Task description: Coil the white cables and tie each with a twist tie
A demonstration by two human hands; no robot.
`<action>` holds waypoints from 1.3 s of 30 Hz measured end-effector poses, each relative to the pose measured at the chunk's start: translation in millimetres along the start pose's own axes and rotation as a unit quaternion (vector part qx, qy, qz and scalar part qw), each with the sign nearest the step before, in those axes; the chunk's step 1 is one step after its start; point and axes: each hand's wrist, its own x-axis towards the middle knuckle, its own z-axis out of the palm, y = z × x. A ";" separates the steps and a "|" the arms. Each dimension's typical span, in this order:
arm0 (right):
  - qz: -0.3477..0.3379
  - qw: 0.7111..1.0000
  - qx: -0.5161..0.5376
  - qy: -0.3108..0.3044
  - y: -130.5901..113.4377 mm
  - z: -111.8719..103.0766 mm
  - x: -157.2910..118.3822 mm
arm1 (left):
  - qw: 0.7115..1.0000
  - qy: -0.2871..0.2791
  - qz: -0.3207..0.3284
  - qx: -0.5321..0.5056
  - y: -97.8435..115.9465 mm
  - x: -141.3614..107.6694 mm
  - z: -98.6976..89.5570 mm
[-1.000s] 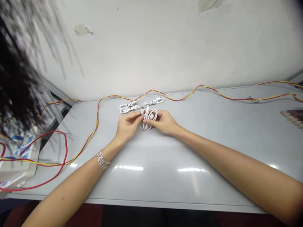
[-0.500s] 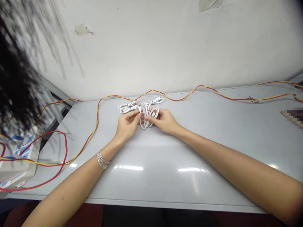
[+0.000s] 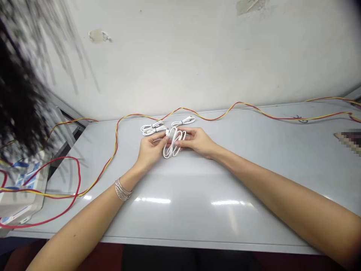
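A coiled white cable (image 3: 171,145) is held between my two hands above the grey table. My left hand (image 3: 151,149) pinches its plug end, the white connector sticking up past the fingertips. My right hand (image 3: 197,142) grips the loops from the right, thumb in front. Just behind my left hand lies a tied white cable bundle (image 3: 152,128), and another tied white bundle (image 3: 183,121) rests behind my right hand, both with dark ties.
A twisted red and yellow wire (image 3: 115,139) runs along the back of the table (image 3: 180,210) and down the left side. At the left are a white device (image 3: 31,203) and a red cable (image 3: 78,173). Dark hair blurs the upper left.
The cable's loops have turned and spread lower and to the left between my hands. My right hand has shifted slightly right. The plug at my left fingertips has tilted.
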 end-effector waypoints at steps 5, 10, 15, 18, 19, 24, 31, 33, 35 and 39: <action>0.019 0.997 0.064 -0.028 -1.1 -9.1 3.4 | 1.000 -0.023 -0.008 -0.009 4.4 -1.8 1.3; 0.006 0.999 0.037 0.013 -2.1 -2.7 2.3 | 0.999 -0.041 0.008 -0.013 2.7 -1.7 0.5; -0.012 1.000 -0.013 0.021 -1.6 3.8 1.6 | 0.997 -0.075 0.015 -0.011 2.5 -3.9 2.1; -0.021 0.999 -0.012 0.028 0.0 5.0 2.1 | 0.993 -0.116 0.004 -0.008 3.0 -5.7 3.0; -0.024 0.999 -0.012 0.034 0.5 5.1 2.1 | 0.992 -0.129 -0.001 -0.010 3.1 -6.1 3.0; -0.025 0.997 -0.013 0.066 2.1 6.8 0.4 | 0.984 -0.179 0.003 0.003 3.5 -6.7 2.6; -0.005 0.997 0.029 0.068 2.5 9.0 -1.2 | 0.984 -0.165 0.051 0.037 3.3 -5.4 4.1; -0.012 0.997 0.017 0.074 2.5 8.2 -1.4 | 0.983 -0.172 0.052 0.038 4.6 -5.0 3.8; -0.022 0.996 -0.003 0.082 2.3 7.2 -1.8 | 0.982 -0.176 0.052 0.042 5.5 -5.0 3.4; -0.032 0.996 -0.046 0.069 2.3 6.5 -2.8 | 0.985 -0.145 0.063 0.071 4.1 -5.5 3.6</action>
